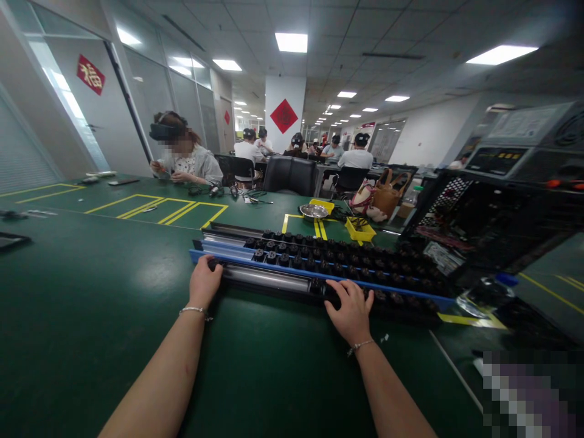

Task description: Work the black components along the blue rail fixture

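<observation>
A long rack of rails (pixel 274 281) lies across the green table (pixel 91 316), with blue and silver channels holding several rows of small black round parts (pixel 347 258). My left hand (pixel 204 283) is closed on the left end of the nearest rail, fingers curled over a black part there. My right hand (pixel 350 309) rests on the nearest row of black parts, fingers bent down onto them; what they grip is hidden.
A large black machine (pixel 506 194) stands at the right. A clear plastic bottle (pixel 483 295) lies beside it. Yellow trays (pixel 359 230) and a metal bowl (pixel 314 211) sit behind the rack. A person with a headset (pixel 182 158) sits at the far left; others sit further back.
</observation>
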`<state>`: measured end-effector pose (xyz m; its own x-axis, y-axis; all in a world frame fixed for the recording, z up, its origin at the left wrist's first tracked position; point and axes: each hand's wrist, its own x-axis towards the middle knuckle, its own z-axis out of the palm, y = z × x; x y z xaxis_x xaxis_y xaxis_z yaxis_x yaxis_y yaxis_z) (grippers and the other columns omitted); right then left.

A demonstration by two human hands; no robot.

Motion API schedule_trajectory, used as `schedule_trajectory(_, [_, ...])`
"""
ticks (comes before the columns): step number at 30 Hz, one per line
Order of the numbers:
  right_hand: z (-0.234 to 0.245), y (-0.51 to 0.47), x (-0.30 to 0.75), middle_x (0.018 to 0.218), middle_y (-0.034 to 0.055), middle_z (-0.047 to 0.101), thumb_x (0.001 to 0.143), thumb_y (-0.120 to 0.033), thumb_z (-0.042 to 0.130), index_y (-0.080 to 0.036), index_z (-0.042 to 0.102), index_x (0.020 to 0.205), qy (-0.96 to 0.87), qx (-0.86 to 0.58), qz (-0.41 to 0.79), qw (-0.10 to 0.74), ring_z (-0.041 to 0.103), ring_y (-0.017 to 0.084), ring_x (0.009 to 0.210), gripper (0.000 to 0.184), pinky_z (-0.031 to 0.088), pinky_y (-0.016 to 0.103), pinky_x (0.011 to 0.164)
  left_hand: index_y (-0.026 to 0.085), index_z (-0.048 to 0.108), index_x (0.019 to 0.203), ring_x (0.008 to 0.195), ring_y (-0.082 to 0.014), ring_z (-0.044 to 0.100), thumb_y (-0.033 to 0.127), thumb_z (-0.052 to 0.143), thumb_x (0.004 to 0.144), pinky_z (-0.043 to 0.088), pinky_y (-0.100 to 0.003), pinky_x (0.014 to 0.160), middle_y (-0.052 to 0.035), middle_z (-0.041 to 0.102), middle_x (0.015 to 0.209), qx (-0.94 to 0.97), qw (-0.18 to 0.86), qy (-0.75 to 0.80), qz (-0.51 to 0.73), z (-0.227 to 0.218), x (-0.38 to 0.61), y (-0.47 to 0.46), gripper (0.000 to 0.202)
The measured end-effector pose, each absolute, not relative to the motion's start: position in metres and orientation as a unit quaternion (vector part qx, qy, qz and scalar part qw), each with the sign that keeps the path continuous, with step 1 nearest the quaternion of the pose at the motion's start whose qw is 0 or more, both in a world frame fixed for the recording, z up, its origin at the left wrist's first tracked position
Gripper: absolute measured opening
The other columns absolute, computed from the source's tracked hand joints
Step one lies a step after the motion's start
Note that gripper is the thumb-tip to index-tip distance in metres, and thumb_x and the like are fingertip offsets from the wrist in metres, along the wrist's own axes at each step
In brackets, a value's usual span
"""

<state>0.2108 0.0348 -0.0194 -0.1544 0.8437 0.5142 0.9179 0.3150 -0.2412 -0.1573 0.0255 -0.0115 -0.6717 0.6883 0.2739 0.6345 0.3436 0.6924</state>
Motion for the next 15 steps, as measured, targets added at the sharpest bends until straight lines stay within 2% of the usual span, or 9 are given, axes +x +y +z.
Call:
schedule_trajectory(11, [-0.02,0.035,0.211,0.116,0.0034,0.054,0.075,-0.031,0.051,-0.033,0.055,0.116,-0.757,-0.583,-0.062,0.29,0.042,0.025,0.118,0.041,0.009,0.065,0.104,0.017,0.051,0.118,0.101,-0.0244,0.058,0.03,0.051,0.079,0.045,-0.037,0.09,-0.0115,0.061,0.112,0.319,0.009,0.845,0.429,-0.005,-0.208,0.007,0.041])
schedule_trajectory(15, [-0.021,0.035,0.212,0.115,0.0032,0.054,0.075,-0.032,0.051,-0.033,0.055,0.117,-0.758,-0.582,-0.067,0.289,0.043,0.025,0.117,0.042,0.008,0.064,0.104,0.02,0.05,0.119,0.1,-0.023,0.058,0.03,0.051,0.081,0.046,-0.038,0.089,-0.0077,0.062,0.112,0.284,-0.034,0.87,0.401,-0.003,-0.244,-0.01,0.04])
